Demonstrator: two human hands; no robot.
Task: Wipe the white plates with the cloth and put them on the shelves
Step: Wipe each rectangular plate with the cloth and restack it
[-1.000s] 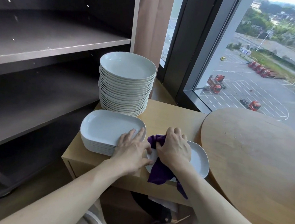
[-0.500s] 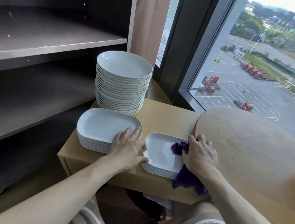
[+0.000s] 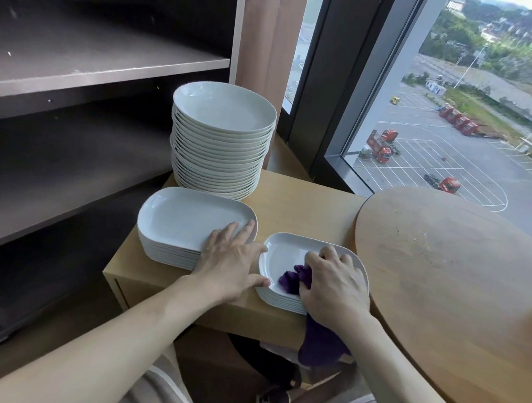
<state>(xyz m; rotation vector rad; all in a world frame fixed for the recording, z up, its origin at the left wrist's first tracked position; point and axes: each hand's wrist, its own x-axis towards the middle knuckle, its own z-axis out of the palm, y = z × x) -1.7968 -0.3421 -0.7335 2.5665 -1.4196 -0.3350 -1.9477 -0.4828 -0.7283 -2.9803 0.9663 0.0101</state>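
The top plate [image 3: 286, 255] of the small stack [image 3: 280, 299] sits at the near right of the wooden stand [image 3: 307, 202]. I read the purple cloth [image 3: 292, 279] as bunched on it, with a tail hanging off the near edge. The right hand [image 3: 334, 285] curls over the cloth and presses it onto the plate. The left hand [image 3: 234, 264] lies flat with straight fingers on the near right corner of the large stack [image 3: 186, 218], and its thumb touches the small stack's left rim.

The plate lies directly under the right hand, long axis left to right. The shelves [image 3: 92, 59] lie to the far left, so the left hand is nearer them.

Count: one cloth, two hands and three stacks, the third being the round stack [image 3: 223, 110] at the far side. I cannot count the plates in each stack reliably. Two shelf boards show plainly. One table [image 3: 449, 272] stands right.
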